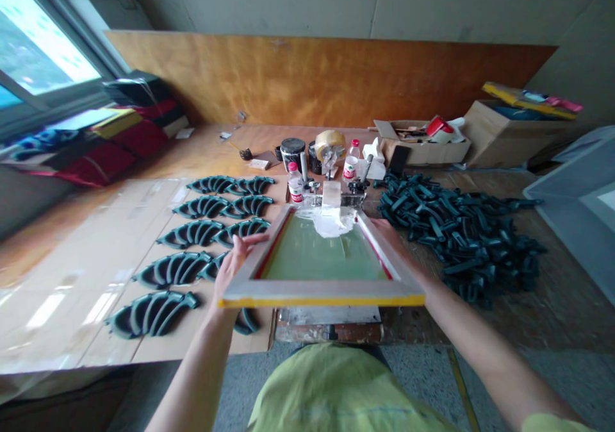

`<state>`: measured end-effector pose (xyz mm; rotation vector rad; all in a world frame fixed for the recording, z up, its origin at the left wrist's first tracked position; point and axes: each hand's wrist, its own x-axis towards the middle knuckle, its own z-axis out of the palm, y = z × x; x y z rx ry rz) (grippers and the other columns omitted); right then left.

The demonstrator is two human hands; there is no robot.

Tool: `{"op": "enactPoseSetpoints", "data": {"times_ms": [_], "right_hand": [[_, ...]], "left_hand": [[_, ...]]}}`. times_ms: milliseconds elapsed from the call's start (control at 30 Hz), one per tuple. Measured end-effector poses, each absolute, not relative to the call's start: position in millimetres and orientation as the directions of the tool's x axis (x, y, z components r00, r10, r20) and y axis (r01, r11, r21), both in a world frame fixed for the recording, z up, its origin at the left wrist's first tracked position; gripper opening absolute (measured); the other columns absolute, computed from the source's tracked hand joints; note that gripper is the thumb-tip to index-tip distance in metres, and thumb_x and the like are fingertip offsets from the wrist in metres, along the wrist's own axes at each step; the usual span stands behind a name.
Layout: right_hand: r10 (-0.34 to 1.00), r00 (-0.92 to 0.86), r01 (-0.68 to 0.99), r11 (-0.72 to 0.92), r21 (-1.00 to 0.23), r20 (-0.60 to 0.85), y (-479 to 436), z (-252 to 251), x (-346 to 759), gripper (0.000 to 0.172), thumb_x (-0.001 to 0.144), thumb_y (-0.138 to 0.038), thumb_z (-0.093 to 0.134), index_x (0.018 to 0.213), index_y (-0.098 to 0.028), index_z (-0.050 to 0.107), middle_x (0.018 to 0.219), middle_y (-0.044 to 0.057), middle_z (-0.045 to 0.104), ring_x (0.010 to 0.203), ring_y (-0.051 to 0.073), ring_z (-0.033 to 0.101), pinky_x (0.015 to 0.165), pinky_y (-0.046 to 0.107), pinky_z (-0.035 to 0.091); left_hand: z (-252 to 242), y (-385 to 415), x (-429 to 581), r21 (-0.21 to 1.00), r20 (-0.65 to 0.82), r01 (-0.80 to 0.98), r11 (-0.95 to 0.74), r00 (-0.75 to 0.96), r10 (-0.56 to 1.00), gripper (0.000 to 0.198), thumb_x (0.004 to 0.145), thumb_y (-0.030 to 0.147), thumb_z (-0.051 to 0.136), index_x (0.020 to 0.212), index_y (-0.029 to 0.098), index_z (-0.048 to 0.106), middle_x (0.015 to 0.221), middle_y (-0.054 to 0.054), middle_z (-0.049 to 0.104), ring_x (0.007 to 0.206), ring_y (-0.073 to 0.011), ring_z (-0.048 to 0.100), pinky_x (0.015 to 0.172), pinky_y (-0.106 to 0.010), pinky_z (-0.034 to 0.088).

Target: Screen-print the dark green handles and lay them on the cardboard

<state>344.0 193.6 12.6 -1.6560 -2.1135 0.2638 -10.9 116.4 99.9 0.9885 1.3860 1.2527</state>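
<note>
A screen frame (323, 288) with pale green mesh is tilted up over a low metal base (331, 316), its far end at a hinge clamp (336, 196). White paste (332, 222) lies at the far end of the mesh. My left hand (239, 257) is at the frame's left side, fingers apart and pointing toward its edge; whether it bears weight is unclear. My right hand (388, 234) is against the right side, most of its fingers hidden by the frame.
Rows of dark green curved parts (175, 270) lie on cardboard at left. A heap of similar parts (461, 227) is at right. Behind stand two red-capped bottles (295, 185), a black tub (293, 151), a tape roll (329, 143) and cardboard boxes (425, 152).
</note>
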Motion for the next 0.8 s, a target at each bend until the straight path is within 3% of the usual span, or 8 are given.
{"op": "enactPoseSetpoints", "data": {"times_ms": [100, 200, 267, 400, 467, 667, 800], "right_hand": [[0.937, -0.148, 0.880, 0.271, -0.389, 0.317, 219, 34, 345, 0.036, 0.090, -0.018, 0.048, 0.123, -0.018, 0.061, 0.122, 0.011, 0.062, 0.114, 0.025, 0.055, 0.102, 0.043, 0.042], [0.888, -0.267, 0.874, 0.387, -0.295, 0.375, 240, 50, 312, 0.051, 0.082, -0.020, 0.063, 0.132, -0.017, 0.052, 0.133, 0.011, 0.053, 0.122, 0.026, 0.048, 0.104, 0.040, 0.040], [0.896, -0.319, 0.897, 0.391, -0.206, 0.310, 249, 56, 286, 0.052, 0.078, -0.020, 0.068, 0.128, -0.014, 0.053, 0.126, 0.014, 0.057, 0.118, 0.028, 0.051, 0.099, 0.039, 0.043], [0.934, -0.329, 0.928, 0.347, -0.138, 0.139, 250, 50, 257, 0.021, 0.080, -0.018, 0.064, 0.101, -0.017, 0.064, 0.092, 0.010, 0.068, 0.090, 0.024, 0.061, 0.077, 0.031, 0.048], [0.921, -0.378, 0.912, 0.389, -0.135, 0.100, 238, 42, 257, 0.012, 0.081, -0.014, 0.059, 0.090, -0.018, 0.065, 0.086, 0.009, 0.068, 0.084, 0.023, 0.062, 0.073, 0.030, 0.047], [0.723, -0.684, 0.703, 0.688, -0.178, 0.095, 189, 36, 288, 0.026, 0.076, -0.002, 0.051, 0.088, -0.018, 0.067, 0.088, 0.007, 0.068, 0.091, 0.021, 0.059, 0.078, 0.030, 0.044], [0.678, -0.733, 0.643, 0.718, -0.265, 0.060, 194, 50, 296, 0.015, 0.075, -0.009, 0.060, 0.078, -0.021, 0.068, 0.079, 0.003, 0.066, 0.079, 0.019, 0.058, 0.072, 0.028, 0.042]], "left_hand": [[56, 88, -13, 0.927, -0.374, -0.047, 0.371, -0.102, 0.922, 0.073, 0.072, 0.065, 0.064, 0.131, 0.022, 0.056, 0.080, -0.001, 0.068, 0.062, -0.0155, 0.061, 0.055, -0.024, 0.048], [11, 79, -9, 0.914, -0.404, -0.062, 0.400, -0.106, 0.908, 0.100, 0.066, 0.058, 0.073, 0.149, 0.024, 0.030, 0.072, 0.003, 0.063, 0.057, -0.0137, 0.058, 0.052, -0.023, 0.045], [-11, 80, -8, 0.919, -0.393, -0.049, 0.390, -0.107, 0.913, 0.102, 0.068, 0.057, 0.072, 0.151, 0.023, 0.025, 0.070, 0.005, 0.061, 0.054, -0.0121, 0.056, 0.050, -0.021, 0.043], [-26, 84, -11, 0.918, -0.397, -0.028, 0.396, -0.084, 0.914, 0.096, 0.069, 0.058, 0.070, 0.149, 0.021, 0.031, 0.069, 0.005, 0.059, 0.056, -0.0119, 0.056, 0.051, -0.021, 0.042], [-24, 83, -13, 0.916, -0.402, -0.016, 0.402, -0.076, 0.913, 0.093, 0.070, 0.058, 0.069, 0.147, 0.020, 0.034, 0.069, 0.004, 0.059, 0.058, -0.0123, 0.057, 0.052, -0.021, 0.043], [-17, 80, -10, 0.906, -0.421, -0.014, 0.423, -0.115, 0.900, 0.085, 0.069, 0.056, 0.070, 0.141, 0.021, 0.044, 0.069, 0.004, 0.060, 0.060, -0.0146, 0.059, 0.053, -0.022, 0.044], [-12, 80, -7, 0.908, -0.414, -0.005, 0.419, -0.156, 0.897, 0.078, 0.067, 0.054, 0.071, 0.136, 0.021, 0.052, 0.068, 0.003, 0.062, 0.061, -0.0154, 0.060, 0.055, -0.023, 0.046]]}}
